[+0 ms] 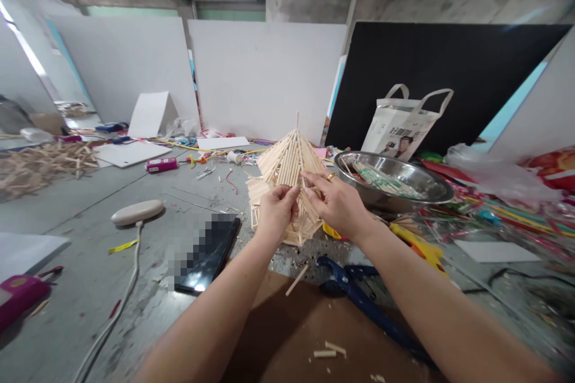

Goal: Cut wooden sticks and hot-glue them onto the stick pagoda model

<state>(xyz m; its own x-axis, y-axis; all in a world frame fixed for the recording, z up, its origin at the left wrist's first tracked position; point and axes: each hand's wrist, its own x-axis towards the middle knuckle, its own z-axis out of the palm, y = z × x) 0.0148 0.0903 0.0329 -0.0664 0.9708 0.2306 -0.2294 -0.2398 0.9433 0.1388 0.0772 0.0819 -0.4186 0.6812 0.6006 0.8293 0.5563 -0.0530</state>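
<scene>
In front of me stands a small model tower (288,161) built of pale wooden sticks, with a pointed roof and one stick rising from its tip. My left hand (279,206) is at the front of the roof, thumb and forefinger pinched together; what lies between them is too small to make out. My right hand (335,200), with a ring on one finger, bends its fingers against the right side of the same roof, close to the left fingertips. Whatever its fingertips hold is hidden. Below the tower, a loose wooden stick (297,280) lies near a brown board (278,335).
Blue-handled pliers (359,299) and a yellow tool (420,245) lie by my right forearm. A black phone (215,257) is left of the tower. Behind on the right are a metal bowl (431,191) and a white bag (395,125). A corded white device (137,213) sits left.
</scene>
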